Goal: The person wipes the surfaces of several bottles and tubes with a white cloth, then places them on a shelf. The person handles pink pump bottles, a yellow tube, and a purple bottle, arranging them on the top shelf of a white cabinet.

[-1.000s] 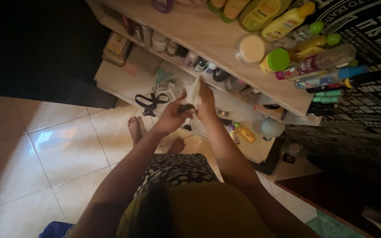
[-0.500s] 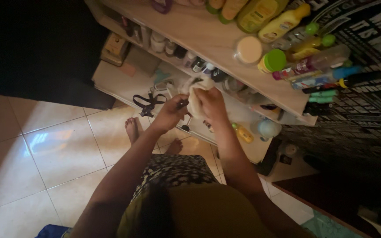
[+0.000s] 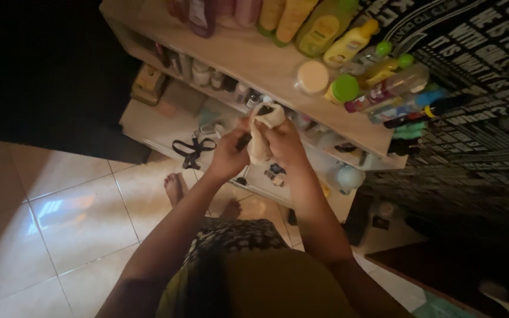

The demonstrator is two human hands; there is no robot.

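My left hand (image 3: 229, 154) and my right hand (image 3: 283, 143) are raised together in front of a low wooden shelf unit (image 3: 254, 62). A pale crumpled cloth (image 3: 260, 134) is gripped in my right hand and wrapped around a small dark object (image 3: 245, 141), which my left hand pinches from the other side. What the dark object is cannot be made out. Both hands sit over the shelf's lower level.
Yellow bottles (image 3: 319, 29), green-capped jars (image 3: 343, 89) and tubes stand on the shelf top. Small jars fill the middle level. A black strap (image 3: 191, 150) lies on the lower board. My bare feet (image 3: 175, 187) stand on shiny beige floor tiles (image 3: 78, 212). A dark patterned wall is at right.
The cloth has been bunched tighter around the dark object. My hands have stayed together, and the view has tilted a little so the shelf sits lower in the picture.
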